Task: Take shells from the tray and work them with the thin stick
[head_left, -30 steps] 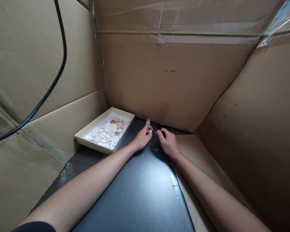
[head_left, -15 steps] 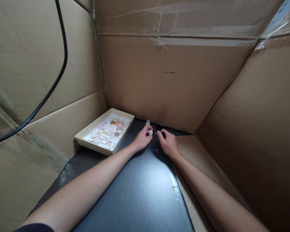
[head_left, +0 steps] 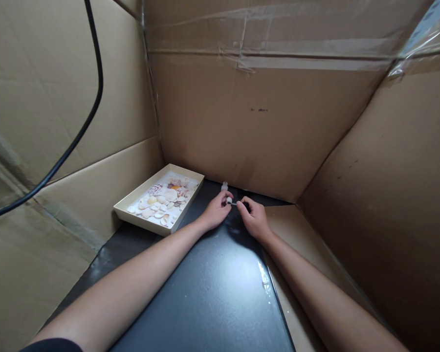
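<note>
Near the far end of the dark table, my left hand (head_left: 217,210) pinches a small white piece (head_left: 229,200), perhaps a shell, between thumb and fingers. Just to its right, my right hand (head_left: 254,215) is closed on a thin tool (head_left: 233,204) whose light tip reaches the white piece; the rest of the tool is mostly hidden in the hand. A small clear bottle (head_left: 225,186) stands just beyond my left hand. Left of the hands lies a cream tray (head_left: 143,225) holding several shells (head_left: 170,194) on a white lining.
Cardboard walls (head_left: 227,117) enclose the dark table (head_left: 209,293) at the back and sides. A black cable (head_left: 95,102) hangs at the left. Flat cardboard (head_left: 289,220) lies along the table's right side.
My right hand has shifted slightly left, and the tool's tip now meets the lower part of the white piece. My left hand has hardly moved.
</note>
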Motion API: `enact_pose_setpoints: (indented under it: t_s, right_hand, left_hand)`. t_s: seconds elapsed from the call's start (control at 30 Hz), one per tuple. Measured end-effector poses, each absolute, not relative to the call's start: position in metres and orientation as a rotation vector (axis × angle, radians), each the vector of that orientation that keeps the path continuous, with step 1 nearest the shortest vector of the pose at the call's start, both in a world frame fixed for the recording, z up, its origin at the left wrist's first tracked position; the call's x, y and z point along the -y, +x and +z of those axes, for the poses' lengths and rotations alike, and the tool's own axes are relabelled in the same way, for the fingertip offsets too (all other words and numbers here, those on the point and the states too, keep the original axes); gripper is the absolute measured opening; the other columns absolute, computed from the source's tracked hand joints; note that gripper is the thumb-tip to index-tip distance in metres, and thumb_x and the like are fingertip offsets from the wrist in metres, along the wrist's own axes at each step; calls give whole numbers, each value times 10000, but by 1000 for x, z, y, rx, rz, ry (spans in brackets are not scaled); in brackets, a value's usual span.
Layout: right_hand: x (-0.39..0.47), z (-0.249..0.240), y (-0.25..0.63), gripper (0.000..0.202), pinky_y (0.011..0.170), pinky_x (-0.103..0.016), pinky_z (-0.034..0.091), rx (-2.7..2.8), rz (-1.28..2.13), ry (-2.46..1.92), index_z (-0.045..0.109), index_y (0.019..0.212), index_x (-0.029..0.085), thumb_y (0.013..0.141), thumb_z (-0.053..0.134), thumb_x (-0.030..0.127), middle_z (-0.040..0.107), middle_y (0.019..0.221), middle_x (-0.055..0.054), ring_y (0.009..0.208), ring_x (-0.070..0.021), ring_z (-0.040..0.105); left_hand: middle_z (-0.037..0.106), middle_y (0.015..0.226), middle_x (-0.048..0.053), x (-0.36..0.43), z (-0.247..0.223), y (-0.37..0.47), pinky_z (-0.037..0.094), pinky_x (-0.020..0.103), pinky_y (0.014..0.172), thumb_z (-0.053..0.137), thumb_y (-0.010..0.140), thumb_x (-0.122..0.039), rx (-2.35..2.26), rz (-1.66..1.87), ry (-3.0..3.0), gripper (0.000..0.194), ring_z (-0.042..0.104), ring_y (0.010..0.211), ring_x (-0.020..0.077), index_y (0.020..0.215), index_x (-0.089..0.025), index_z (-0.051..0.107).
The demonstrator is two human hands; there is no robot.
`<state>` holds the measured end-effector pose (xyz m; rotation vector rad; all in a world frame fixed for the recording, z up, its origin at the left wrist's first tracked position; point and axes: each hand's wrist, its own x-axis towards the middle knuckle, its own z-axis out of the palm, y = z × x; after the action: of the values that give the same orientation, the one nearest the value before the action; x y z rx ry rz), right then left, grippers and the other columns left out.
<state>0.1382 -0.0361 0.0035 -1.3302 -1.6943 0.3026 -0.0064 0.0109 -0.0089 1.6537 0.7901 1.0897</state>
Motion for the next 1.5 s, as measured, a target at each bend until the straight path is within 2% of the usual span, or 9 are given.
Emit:
enact_pose_setpoints:
  t_s: [0.1, 0.3, 0.47, 0.73, 0.93, 1.27, 1.5]
  right_hand:
    - [36, 4, 138, 344, 557, -236, 293, 1635, 264, -1419, 530, 682, 194, 876, 440, 463, 485, 568, 29, 553, -124, 442]
    - [37, 5, 138, 317, 558, -227, 301, 1693, 332, -1274, 505, 692, 192, 883, 441, 437, 465, 577, 41, 556, -113, 438]
    - [36, 4, 138, 324, 558, -233, 298, 1575, 236, -1413, 521, 692, 193, 876, 451, 451, 479, 568, 38, 553, -117, 435]
    - [37, 3, 138, 329, 541, -222, 293, 1658, 330, -1232, 481, 668, 191, 885, 458, 437, 413, 560, 51, 542, -103, 403]
    - [36, 3, 138, 344, 545, -231, 292, 1557, 261, -1374, 497, 666, 192, 878, 459, 460, 436, 545, 48, 535, -109, 407]
    - [36, 1, 138, 322, 556, -219, 301, 1680, 380, -1189, 512, 692, 182, 896, 448, 423, 441, 579, 47, 552, -101, 420]
    - [35, 1, 138, 339, 548, -233, 284, 1588, 247, -1385, 522, 685, 189, 886, 442, 451, 457, 559, 38, 539, -113, 430]
  left_hand:
    - [468, 698, -54, -11, -8, -7, 347, 202, 632, 450, 740, -34, -788, 1081, 1647, 212, 448, 622, 77, 903, -167, 474]
    - [473, 719, -45, -10, -8, -6, 353, 204, 637, 454, 758, -49, -786, 1079, 1637, 178, 454, 636, 79, 893, -164, 472]
    - [462, 705, -47, -9, -8, -6, 342, 206, 628, 448, 756, -43, -784, 1076, 1643, 192, 440, 627, 79, 904, -163, 471]
    - [467, 710, -44, -11, -10, -7, 342, 207, 627, 456, 755, -57, -797, 1086, 1669, 184, 449, 632, 83, 902, -165, 484]
    - [460, 690, -51, -10, -9, -6, 333, 201, 617, 452, 754, -45, -785, 1071, 1641, 185, 432, 612, 77, 892, -165, 476]
    - [494, 719, -40, -12, -10, -6, 361, 205, 648, 456, 765, -45, -794, 1076, 1662, 183, 461, 641, 80, 904, -161, 481]
    - [472, 687, -51, -10, -9, -6, 345, 204, 619, 456, 762, -49, -797, 1075, 1670, 201, 445, 613, 79, 926, -162, 487]
